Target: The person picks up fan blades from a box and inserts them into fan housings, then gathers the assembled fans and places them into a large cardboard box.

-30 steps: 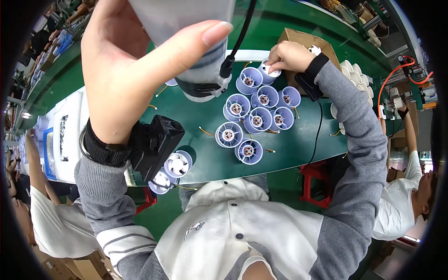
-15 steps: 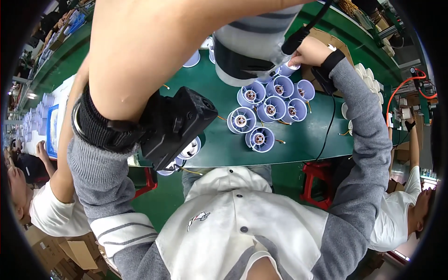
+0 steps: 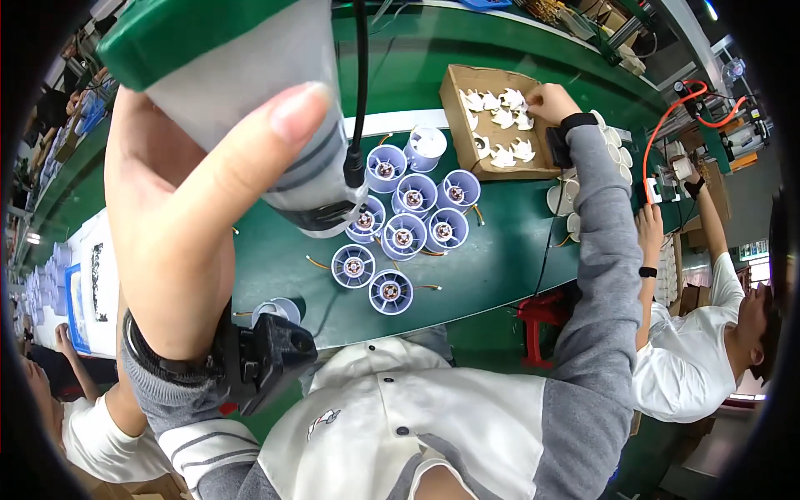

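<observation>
The bench is lit brightly and evenly, with soft shadows laid on the green tabletop (image 3: 483, 271) around the lavender cups (image 3: 402, 297). A white glare is thrown by a lamp (image 3: 711, 10) at the upper right rim. The white fan impellers (image 3: 502, 157) are rendered clearly — outer edges are bowed by fisheye distortion, and the corners are swallowed in black.

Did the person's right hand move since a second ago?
Yes. Judged against the cardboard box, the right hand has moved rightward, from the purple cup beside its left edge to the white fan wheels inside.
</observation>
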`<state>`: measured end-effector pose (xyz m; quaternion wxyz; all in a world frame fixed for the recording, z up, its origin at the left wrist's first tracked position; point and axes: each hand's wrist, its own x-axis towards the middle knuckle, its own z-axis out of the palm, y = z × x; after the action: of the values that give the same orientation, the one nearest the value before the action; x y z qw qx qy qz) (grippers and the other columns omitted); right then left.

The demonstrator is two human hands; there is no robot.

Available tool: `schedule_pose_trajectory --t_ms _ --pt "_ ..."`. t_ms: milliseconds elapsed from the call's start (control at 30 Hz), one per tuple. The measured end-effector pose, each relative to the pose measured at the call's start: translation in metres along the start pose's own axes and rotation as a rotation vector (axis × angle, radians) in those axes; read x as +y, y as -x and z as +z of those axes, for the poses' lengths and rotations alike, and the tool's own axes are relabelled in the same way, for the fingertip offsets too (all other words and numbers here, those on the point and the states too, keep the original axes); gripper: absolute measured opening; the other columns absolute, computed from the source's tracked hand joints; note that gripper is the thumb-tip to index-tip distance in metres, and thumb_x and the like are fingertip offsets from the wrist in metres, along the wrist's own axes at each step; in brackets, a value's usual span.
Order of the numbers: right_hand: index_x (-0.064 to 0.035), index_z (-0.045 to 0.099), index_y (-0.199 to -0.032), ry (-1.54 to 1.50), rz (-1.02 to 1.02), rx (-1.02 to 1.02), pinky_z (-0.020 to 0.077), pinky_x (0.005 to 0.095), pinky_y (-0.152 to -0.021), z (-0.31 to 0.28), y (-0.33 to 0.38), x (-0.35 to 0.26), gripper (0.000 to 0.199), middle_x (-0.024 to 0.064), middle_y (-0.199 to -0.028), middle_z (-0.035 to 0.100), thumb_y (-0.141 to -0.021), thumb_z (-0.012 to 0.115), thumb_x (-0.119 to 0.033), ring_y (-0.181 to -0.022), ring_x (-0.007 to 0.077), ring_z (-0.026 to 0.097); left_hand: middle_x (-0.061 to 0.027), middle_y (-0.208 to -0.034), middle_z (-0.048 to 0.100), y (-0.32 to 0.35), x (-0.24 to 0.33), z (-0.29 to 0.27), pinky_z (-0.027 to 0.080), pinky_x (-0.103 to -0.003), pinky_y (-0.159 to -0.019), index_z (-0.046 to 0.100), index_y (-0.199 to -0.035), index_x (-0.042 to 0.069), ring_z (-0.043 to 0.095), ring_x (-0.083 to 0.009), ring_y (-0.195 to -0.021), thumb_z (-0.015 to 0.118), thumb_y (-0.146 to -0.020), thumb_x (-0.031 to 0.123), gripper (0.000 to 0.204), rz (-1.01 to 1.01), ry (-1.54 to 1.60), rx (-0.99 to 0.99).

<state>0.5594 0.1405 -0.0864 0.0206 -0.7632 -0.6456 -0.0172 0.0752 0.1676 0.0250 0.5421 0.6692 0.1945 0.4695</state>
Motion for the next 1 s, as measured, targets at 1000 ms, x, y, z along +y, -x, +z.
schedule_pose_trajectory --t_ms 1000 --pt "-0.0002 0.054 -0.094 -1.12 -0.169 0.04 0.0455 0.027 -0.064 -0.046 0.128 -0.187 0.024 0.0091 -0.089 0.056 -0.072 0.06 -0.006 -0.077 0.0167 0.056 -0.0125 -0.112 0.046 0.018 -0.013 0.001 0.031 -0.034 -0.091 0.038 -0.114 -0.002 0.044 -0.0213 -0.105 0.056 -0.079 0.02 0.046 -0.038 -0.087 0.157"
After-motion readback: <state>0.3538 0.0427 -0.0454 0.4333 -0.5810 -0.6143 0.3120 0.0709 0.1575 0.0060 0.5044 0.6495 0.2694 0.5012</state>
